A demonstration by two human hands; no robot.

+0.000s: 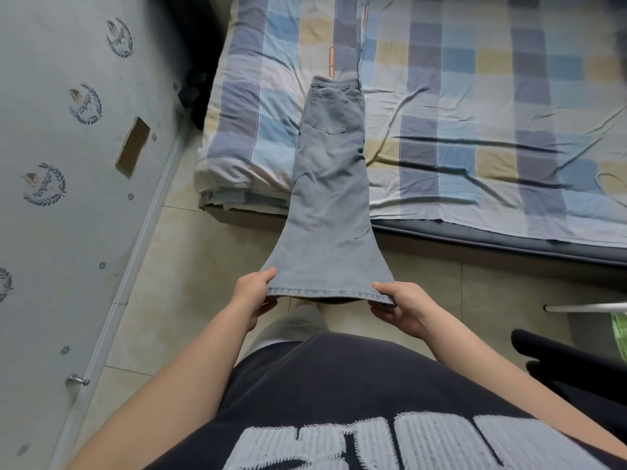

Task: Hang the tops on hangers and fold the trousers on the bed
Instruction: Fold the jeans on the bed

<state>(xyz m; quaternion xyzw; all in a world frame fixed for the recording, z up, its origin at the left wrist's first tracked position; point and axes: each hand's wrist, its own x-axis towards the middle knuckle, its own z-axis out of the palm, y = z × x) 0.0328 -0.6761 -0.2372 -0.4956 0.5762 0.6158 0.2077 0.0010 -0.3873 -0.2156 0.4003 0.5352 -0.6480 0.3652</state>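
Left hand [252, 296] and right hand [403, 308] pinching hem corners of jeans [329, 184], waistband on bed [475, 96]

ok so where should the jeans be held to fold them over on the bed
At the two corners of the hem, from the near side, where the left hand and right hand pinch it. The jeans lie lengthways, legs stacked, waistband flat on the bed and hem end held off its edge, so that free end can probably be carried over to the waistband.

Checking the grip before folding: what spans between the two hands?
In the head view, the jeans: their hem runs from left hand to right hand.
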